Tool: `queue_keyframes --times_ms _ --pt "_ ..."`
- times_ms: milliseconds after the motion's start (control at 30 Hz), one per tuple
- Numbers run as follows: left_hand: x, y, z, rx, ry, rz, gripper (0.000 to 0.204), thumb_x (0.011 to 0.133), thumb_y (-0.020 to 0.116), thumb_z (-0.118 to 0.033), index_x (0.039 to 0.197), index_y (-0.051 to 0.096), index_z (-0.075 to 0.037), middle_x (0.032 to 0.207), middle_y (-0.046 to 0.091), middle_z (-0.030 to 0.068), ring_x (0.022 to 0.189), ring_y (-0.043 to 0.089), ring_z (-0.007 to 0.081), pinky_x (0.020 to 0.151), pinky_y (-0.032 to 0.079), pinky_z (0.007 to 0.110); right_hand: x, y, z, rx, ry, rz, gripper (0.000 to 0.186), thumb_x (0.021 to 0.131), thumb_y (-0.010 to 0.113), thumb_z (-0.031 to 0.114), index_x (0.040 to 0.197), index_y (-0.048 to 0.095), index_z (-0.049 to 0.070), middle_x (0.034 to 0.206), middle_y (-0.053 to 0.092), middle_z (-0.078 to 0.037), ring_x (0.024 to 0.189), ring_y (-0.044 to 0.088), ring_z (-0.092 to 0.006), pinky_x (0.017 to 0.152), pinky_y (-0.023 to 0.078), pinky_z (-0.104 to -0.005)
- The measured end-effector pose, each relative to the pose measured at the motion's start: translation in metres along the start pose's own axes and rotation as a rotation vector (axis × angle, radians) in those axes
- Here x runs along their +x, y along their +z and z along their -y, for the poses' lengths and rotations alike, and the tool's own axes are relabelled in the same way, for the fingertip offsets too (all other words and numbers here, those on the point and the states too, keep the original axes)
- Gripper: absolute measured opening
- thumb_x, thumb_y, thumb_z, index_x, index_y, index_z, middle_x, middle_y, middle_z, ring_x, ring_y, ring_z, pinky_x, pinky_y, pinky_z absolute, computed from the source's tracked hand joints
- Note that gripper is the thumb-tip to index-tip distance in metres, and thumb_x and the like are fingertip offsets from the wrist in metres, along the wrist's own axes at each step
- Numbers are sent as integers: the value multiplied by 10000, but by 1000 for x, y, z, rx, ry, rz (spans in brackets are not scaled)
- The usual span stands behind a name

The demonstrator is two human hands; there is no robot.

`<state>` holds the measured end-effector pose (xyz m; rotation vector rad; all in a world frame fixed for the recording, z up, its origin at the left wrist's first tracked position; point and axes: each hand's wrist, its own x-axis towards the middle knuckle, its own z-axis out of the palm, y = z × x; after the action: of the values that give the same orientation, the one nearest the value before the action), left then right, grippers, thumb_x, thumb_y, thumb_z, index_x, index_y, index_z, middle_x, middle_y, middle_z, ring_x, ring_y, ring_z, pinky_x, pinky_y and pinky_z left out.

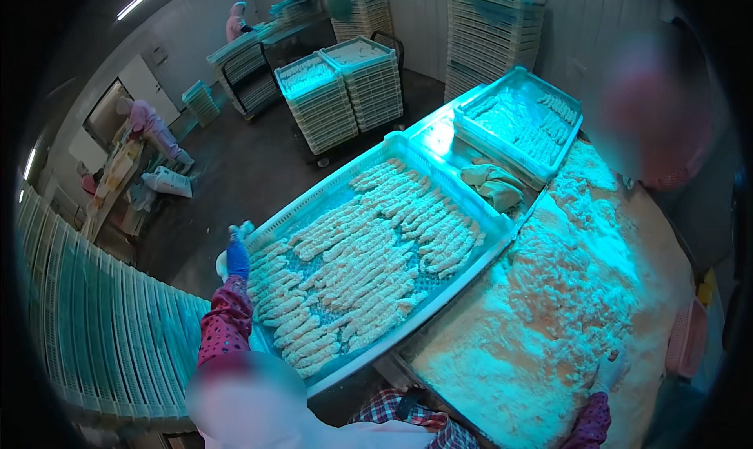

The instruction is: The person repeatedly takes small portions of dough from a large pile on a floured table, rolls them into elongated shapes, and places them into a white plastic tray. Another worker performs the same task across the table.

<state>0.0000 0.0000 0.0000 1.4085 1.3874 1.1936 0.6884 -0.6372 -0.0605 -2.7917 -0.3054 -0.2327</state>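
Note:
My left hand, in a blue glove with pale fingertips, is at the left corner of a large pale tray. Its fingers look apart, and I see nothing in them. Rows of long breaded pieces lie on the tray's blue mesh. At the lower right, my right hand, whitened with crumbs, rests over a broad heap of breadcrumbs. Its fingers are loosely spread with nothing visible between them. Both my forearms wear dotted reddish sleeves.
A second tray with breaded pieces stands beyond, beside a crumpled cloth. Stacked trays rise close at left; loaded stacks stand on a trolley behind. A blurred co-worker is across the crumbs. A pink basket sits at right.

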Motion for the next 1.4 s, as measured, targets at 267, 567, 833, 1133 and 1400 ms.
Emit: queue_keyframes --times_ms 267,567,833,1133,1400 --pt "-16 62 -40 -237 161 -11 450 977 381 -379 1205 528 -20 1125 591 108 1004 564 190 940 409 326 -13 -17 -71 1124 144 -153 189 814 566 54 999 537 26 925 551 -67 768 545 -184 704 482 -302" --pt "-171 218 -118 63 572 804 394 964 434 -267 1263 467 -13 1256 507 124 1096 515 218 971 362 359 -140 -59 22 637 56 601 313 754 688 182 1047 642 82 998 625 -107 977 577 -232 857 458 -368" --pt "-420 374 -33 282 735 1438 549 779 647 -409 1210 521 -93 1135 554 189 1009 535 372 852 449 441 -207 -66 76 174 -512 331 276 800 608 203 1019 581 39 1082 548 -141 993 522 -296 885 413 -387" --pt "-490 389 -47 467 1266 1449 360 794 583 -138 1149 547 -187 1140 553 71 998 552 296 824 459 391 -179 -55 46 198 -401 165 201 793 572 134 991 606 121 1084 557 -126 980 537 -320 840 444 -415" --pt "-431 397 -19 -207 59 1067 222 813 577 -64 1034 596 -49 961 581 141 917 569 337 830 461 385 -166 -58 -36 393 54 -90 173 794 510 69 949 585 56 973 578 -144 955 532 -320 851 424 -408"
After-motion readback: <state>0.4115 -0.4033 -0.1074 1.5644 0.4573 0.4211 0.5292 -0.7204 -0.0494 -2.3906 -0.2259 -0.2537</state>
